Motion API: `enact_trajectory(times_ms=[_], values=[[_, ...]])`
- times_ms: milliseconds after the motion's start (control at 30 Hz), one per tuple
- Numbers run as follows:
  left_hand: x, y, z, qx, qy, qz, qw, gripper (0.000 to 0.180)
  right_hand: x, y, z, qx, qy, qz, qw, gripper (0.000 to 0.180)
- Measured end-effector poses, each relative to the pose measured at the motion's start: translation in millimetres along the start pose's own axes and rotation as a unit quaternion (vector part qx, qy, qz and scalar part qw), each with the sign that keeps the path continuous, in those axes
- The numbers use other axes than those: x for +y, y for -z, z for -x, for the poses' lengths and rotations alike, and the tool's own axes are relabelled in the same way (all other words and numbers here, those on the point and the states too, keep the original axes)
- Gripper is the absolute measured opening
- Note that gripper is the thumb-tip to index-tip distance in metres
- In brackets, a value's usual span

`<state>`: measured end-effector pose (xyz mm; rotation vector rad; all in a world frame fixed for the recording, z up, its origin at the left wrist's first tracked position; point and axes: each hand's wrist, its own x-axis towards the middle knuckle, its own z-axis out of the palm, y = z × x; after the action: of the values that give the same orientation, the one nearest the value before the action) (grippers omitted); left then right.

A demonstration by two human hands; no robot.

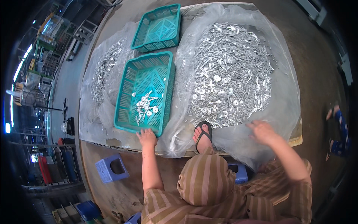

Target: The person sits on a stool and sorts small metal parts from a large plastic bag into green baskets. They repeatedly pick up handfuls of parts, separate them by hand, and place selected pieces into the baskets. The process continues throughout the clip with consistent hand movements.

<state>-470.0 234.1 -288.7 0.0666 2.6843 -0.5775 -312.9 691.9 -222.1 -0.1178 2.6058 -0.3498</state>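
My left hand [147, 138] is at the near edge of a green plastic basket [168, 98], its fingers spread and touching the rim. Inside that basket lies a small group of silvery metal pieces [144, 107], some long and some round. My right hand [262, 132], slightly blurred, hovers over or touches the clear plastic sheet [238, 140], fingers apart and nothing visible in them. Just beyond it spreads a large heap of small silvery metal parts [233, 74], with scattered round discs among them.
A second green basket [159, 28] stands behind the first. Another pile of metal parts [106, 72] lies on plastic at the left. My foot in a black flip-flop [204, 135] rests on the sheet. A blue stool [112, 168] stands on the floor; another person's legs [338, 134] show far right.
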Motion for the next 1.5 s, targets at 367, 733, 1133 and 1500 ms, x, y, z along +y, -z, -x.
enact_trajectory(times_ms=[367,733,1133,1500], values=[[88.8,33.5,-65.4,0.378,-0.124,0.215,0.892,0.061,-36.8,-130.9,-73.1,0.108,0.008,-0.173,0.979,0.033],[-23.0,37.1,-94.8,0.13,0.201,0.27,0.933,0.074,-73.4,-89.0,-92.7,0.235,0.076,-0.25,0.936,0.039],[-36.5,-54.3,38.7,0.255,-0.026,0.226,0.94,0.075,-128.1,-88.3,-139.5,0.124,0.1,-0.41,0.898,0.05],[-78.5,38.8,51.5,0.394,0.08,0.186,0.897,0.035,-78.1,-86.7,-133.8,0.06,-0.031,-0.565,0.822,0.053]])
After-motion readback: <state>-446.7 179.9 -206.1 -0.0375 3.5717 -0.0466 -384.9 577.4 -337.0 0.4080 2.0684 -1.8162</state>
